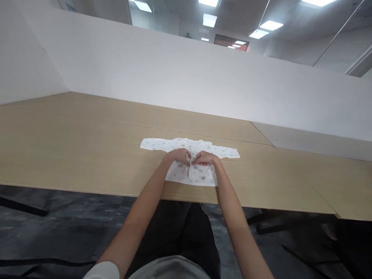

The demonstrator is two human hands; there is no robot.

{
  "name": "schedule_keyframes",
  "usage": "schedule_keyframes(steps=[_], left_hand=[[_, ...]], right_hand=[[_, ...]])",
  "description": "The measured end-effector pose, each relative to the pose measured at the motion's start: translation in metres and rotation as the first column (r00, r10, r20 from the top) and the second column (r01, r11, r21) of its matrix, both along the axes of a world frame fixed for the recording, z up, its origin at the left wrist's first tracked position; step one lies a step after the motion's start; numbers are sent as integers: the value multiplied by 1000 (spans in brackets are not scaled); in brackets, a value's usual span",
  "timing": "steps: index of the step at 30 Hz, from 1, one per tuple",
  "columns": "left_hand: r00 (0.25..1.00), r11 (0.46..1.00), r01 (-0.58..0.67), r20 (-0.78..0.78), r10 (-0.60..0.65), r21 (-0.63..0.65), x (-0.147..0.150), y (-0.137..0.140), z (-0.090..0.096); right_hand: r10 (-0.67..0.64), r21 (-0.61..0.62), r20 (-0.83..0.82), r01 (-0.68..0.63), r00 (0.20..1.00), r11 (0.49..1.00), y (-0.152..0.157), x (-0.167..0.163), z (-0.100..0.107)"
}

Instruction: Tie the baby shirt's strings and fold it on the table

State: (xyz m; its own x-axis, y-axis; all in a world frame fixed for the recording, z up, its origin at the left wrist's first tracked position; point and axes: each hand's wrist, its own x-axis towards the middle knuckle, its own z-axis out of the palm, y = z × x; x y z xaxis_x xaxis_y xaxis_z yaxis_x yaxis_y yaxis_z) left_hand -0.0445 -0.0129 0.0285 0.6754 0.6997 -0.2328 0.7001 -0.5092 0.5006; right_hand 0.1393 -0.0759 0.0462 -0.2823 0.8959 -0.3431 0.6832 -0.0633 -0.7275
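A small white long-sleeved baby shirt with a scattered print lies spread on the wooden table, its sleeves stretched out to both sides and its collar toward the wall. My left hand and my right hand meet at the middle of its front opening. The fingers of both hands are closed in a pinch on the fabric along the front edges, the fingertips almost touching. Whether a snap or button lies between them is too small to see. Below the hands, the right front panel curves over the left one.
The light wooden table runs across the view, with seams between its boards. Behind it rises a white partition wall. A grey-white panel borders the table at the right back. Dark metal legs show below the front edge.
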Motion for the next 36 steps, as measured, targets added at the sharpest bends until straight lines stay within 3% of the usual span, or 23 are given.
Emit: schedule_keyframes(steps=[3, 5, 7, 8, 9, 11, 15, 18, 20, 22, 24, 26, 27, 28, 30, 33, 36], left_hand=[[994, 991, 104, 35, -102, -81, -13, 6, 1], [988, 992, 91, 134, -78, -91, -29, 18, 2], [972, 994, -107, 211, 100, 23, -51, 36, -1], [953, 961, -247, 210, 218, 122, -62, 45, -3], [929, 905, -362, 167, 330, 225, -75, 54, -6], [885, 819, -451, 63, 461, 353, -98, 66, -12], [894, 841, -402, -44, 446, 361, -128, 69, -12], [895, 827, -390, -48, 444, 404, -132, 65, 15], [881, 753, -429, 48, 470, 499, -132, 64, 47], [872, 638, -464, 187, 453, 615, -134, 62, 82], [872, 521, -470, 281, 402, 713, -139, 58, 113], [888, 467, -440, 296, 351, 767, -148, 48, 129], [903, 472, -412, 277, 329, 779, -152, 41, 130], [920, 497, -373, 244, 306, 783, -157, 33, 125], [953, 582, -284, 157, 260, 762, -165, 14, 103], [978, 732, -196, 75, 196, 652, -177, -16, 50], [979, 846, -196, 145, 142, 497, -194, -29, 5]], right_hand=[[-59, 53, -14, 59, 998, 997, 4, 17, -6], [-232, 173, -31, 234, 972, 957, 10, 41, -8], [-471, 383, -6, 437, 882, 814, 16, 72, -11], [-554, 500, 40, 463, 831, 732, 17, 88, -13], [-587, 582, 121, 422, 800, 695, 18, 103, -16], [-575, 621, 328, 287, 750, 729, 17, 127, -23], [-451, 482, 636, 133, 626, 866, 8, 141, -26], [-300, 352, 762, 21, 574, 936, 6, 131, -5], [-317, 387, 786, -24, 530, 922, 6, 126, 22], [-490, 573, 718, -21, 495, 819, 5, 127, 54], [-680, 776, 559, -9, 475, 631, -2, 133, 83], [-772, 881, 417, -6, 479, 473, -15, 141, 99], [-785, 900, 382, -4, 487, 435, -24, 144, 101], [-783, 902, 376, -1, 496, 432, -33, 146, 97], [-742, 864, 432, 1, 513, 504, -54, 147, 76], [-618, 752, 571, -43, 540, 658, -84, 145, 25], [-556, 695, 615, -52, 560, 717, -103, 151, -20]])
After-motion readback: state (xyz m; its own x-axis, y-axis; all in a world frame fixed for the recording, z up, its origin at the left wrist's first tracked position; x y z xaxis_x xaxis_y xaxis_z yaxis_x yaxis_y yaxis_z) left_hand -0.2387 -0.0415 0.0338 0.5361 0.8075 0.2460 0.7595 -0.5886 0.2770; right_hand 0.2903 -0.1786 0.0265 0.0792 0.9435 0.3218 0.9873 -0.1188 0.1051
